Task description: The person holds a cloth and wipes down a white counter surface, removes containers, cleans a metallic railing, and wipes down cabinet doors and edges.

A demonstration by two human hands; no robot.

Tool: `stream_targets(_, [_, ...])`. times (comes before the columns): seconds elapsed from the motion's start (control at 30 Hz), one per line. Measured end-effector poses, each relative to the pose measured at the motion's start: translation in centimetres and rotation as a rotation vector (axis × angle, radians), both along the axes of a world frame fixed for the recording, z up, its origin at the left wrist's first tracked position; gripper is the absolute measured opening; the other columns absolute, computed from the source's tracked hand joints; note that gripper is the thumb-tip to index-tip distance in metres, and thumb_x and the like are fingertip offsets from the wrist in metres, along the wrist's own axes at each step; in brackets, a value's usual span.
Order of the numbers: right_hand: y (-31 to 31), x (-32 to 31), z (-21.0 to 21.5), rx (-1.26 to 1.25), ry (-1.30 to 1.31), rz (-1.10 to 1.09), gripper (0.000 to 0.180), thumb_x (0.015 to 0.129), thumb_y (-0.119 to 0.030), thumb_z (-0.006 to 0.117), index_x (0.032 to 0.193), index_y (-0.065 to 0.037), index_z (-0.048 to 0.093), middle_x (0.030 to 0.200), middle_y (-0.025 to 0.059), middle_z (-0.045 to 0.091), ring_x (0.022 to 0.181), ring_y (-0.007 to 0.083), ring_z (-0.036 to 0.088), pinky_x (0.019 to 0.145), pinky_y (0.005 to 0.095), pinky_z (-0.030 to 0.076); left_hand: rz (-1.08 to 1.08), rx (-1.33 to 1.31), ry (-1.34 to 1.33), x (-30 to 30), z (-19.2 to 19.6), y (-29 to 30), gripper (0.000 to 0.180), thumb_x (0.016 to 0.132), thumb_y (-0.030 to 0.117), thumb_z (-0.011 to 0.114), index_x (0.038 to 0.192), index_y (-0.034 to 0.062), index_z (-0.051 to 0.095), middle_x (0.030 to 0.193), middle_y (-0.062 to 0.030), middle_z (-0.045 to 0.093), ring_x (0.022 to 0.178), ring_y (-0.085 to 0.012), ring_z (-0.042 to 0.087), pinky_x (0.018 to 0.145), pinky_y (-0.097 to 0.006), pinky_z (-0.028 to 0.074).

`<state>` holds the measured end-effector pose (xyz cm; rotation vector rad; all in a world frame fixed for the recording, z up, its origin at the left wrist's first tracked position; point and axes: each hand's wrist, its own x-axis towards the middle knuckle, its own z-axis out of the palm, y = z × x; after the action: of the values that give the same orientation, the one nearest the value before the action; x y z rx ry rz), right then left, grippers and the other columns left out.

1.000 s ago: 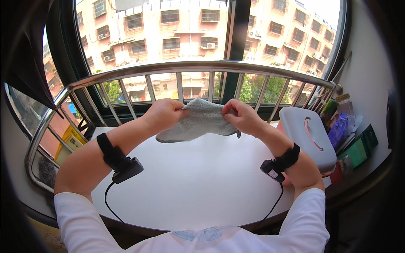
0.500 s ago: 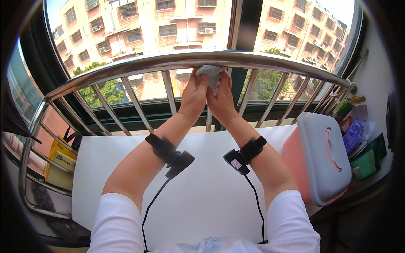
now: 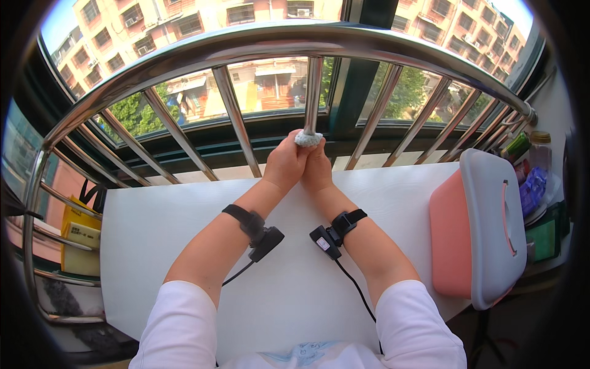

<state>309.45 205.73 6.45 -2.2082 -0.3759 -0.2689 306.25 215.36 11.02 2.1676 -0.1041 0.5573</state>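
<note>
Head view: a yellow package [image 3: 78, 243] with a pale label panel is seen at the left edge, standing below the tabletop level behind the lower rails, with a dark handle loop above it. At the right edge, small packages are crowded together: a green flat box [image 3: 543, 240], a blue-violet wrapped item [image 3: 532, 187], and a jar with a yellow-brown lid [image 3: 541, 147]. Their labels are too small to be told apart.

Both forearms are extended forward from the lower edge over the white tabletop [image 3: 153, 234]. The left hand [image 3: 284, 166] and the right hand [image 3: 318, 167] are pressed side by side, both closed around a small grey cloth [image 3: 308, 139]. The cloth is bunched around the base of a vertical steel bar [image 3: 312, 92] of the window railing, just above the far edge of the tabletop. Only the top of the cloth is visible above the fingers. A black strap with a small black device and a cable is worn on each wrist.

A pink case [image 3: 476, 227] with a grey lid and a handle lies on the right end of the tabletop, well apart from the hands. The curved steel top rail [image 3: 184, 55] crosses above the hands, and apartment buildings and trees are seen through the window beyond.
</note>
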Motion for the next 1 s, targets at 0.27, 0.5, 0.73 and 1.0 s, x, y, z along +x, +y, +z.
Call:
stream_targets(0.27, [-1.9, 1.0, -1.4, -0.195, 0.114, 0.142, 0.034, 0.088, -0.024, 0.051, 0.109, -0.001, 0.038, 0.087, 0.0231, 0.065, 0.084, 0.0416, 0.063, 0.073, 0.0488, 0.050, -0.087, 0.113, 0.440, 1.8, -2.6, 0.9, 0.040, 0.092, 0.036, 0.056, 0.112, 0.0023, 0.050, 0.099, -0.0252, 0.063, 0.091, -0.0411, 0.061, 0.078, -0.043, 0.048])
stream_targets(0.5, [-1.7, 0.7, 2.5, -0.093, -0.091, 0.106, 0.034, 0.089, -0.022, 0.053, 0.109, -0.001, 0.036, 0.088, 0.0238, 0.065, 0.080, 0.0424, 0.063, 0.069, 0.0489, 0.051, -0.081, -0.017, 0.295, 0.6, 2.4, 0.2, 0.032, 0.096, 0.033, 0.052, 0.110, 0.0041, 0.052, 0.094, -0.0194, 0.065, 0.085, -0.0356, 0.062, 0.076, -0.037, 0.048])
stream_targets(0.73, [-2.3, 1.7, -1.6, -0.157, 0.034, 0.257, 0.036, 0.091, -0.020, 0.046, 0.118, 0.000, 0.033, 0.097, 0.0240, 0.064, 0.086, 0.0441, 0.061, 0.073, 0.0492, 0.050, -0.096, -0.006, 0.430, 1.3, -1.4, 0.4, 0.035, 0.094, 0.033, 0.054, 0.116, 0.0055, 0.051, 0.102, -0.0214, 0.064, 0.094, -0.0384, 0.060, 0.082, -0.038, 0.047])
stream_targets(1.0, [-1.2, 2.1, 10.9, -0.149, -0.488, 0.151, 0.041, 0.086, -0.015, 0.056, 0.111, 0.007, 0.033, 0.089, 0.0288, 0.061, 0.083, 0.0428, 0.062, 0.068, 0.0472, 0.052, 0.028, 0.033, -0.187, 1.4, 10.3, -0.6, 0.039, 0.091, 0.032, 0.057, 0.118, 0.0033, 0.053, 0.091, -0.0210, 0.066, 0.086, -0.0401, 0.063, 0.073, -0.041, 0.050])
